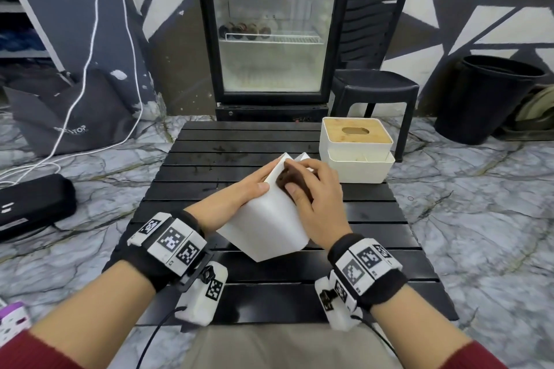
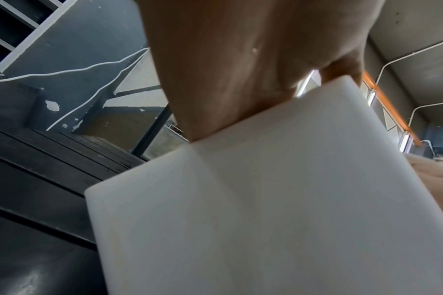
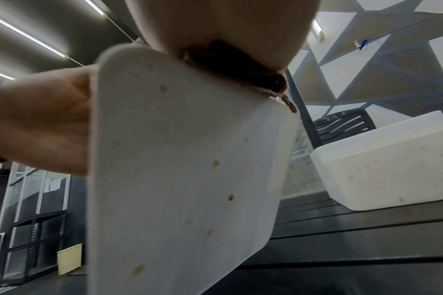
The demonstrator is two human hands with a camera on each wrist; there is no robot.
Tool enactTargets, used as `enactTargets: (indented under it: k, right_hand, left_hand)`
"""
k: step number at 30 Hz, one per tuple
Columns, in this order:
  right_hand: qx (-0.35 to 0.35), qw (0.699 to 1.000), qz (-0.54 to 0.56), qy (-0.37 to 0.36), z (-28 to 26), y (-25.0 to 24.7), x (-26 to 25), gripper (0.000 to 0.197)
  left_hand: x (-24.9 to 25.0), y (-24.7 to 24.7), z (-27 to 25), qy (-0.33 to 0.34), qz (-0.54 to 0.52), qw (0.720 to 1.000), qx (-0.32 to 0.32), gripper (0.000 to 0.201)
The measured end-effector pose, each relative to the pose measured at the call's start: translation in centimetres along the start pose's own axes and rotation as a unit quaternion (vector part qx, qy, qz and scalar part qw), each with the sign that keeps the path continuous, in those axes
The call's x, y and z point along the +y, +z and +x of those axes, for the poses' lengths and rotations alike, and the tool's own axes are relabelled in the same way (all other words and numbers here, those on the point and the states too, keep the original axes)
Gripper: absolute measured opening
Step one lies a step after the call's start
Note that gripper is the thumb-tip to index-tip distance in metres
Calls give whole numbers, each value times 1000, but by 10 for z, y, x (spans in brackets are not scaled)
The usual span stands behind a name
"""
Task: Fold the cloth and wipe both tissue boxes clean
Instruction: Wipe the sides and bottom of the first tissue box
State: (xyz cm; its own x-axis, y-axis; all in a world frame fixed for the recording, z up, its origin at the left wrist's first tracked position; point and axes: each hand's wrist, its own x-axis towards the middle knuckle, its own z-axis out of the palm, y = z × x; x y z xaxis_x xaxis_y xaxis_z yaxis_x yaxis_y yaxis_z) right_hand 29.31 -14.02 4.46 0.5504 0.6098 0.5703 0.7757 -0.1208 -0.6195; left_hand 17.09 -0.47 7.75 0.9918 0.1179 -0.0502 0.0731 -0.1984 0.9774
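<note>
- While the left hand (image 1: 239, 192) grips the tilted box (image 1: 269, 228) along its side, thumb on the upper face, the right hand (image 1: 314, 198) presses the brown cloth (image 1: 284, 181) flat against that face, fingers curved over it.
- Best played, I'd say, with firm strokes toward the specks that the right wrist view shows on the box, while the left hand braces it hard.
- Beyond the right hand, a second box (image 1: 356, 156) waits on the desk (image 1: 209, 159), speckled too, near enough to bump.
</note>
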Motion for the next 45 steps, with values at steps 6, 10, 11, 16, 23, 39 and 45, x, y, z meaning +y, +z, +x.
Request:
enactTargets:
  k: [6, 10, 11, 16, 23, 39, 45]
  right_hand:
    - [12, 1000, 10, 25, 18, 0, 21, 41]
    - [9, 999, 11, 44, 27, -1, 29, 37]
    - [9, 999, 11, 51, 28, -1, 30, 36]
    - [-3, 995, 10, 94, 31, -4, 40, 34]
    - [-22, 991, 42, 127, 26, -11, 54, 26]
    - [-21, 962, 211, 169, 18, -39, 30, 13]
    - [-56, 992, 105, 30, 5, -51, 10, 37]
  left_hand:
    - [-3, -2, 3, -1, -8, 1000, -14, 58]
    - [-4, -2, 2, -1, -19, 1000, -7, 59]
    - [-4, -2, 2, -3, -21, 1000, -6, 59]
    - [-3, 1, 3, -3, -25, 1000, -4, 56]
    - [4, 8, 0, 2, -26, 1000, -5, 53]
    - [11, 5, -7, -19, -39, 998, 38, 72]
    - [1, 5, -15, -39, -22, 997, 63, 86]
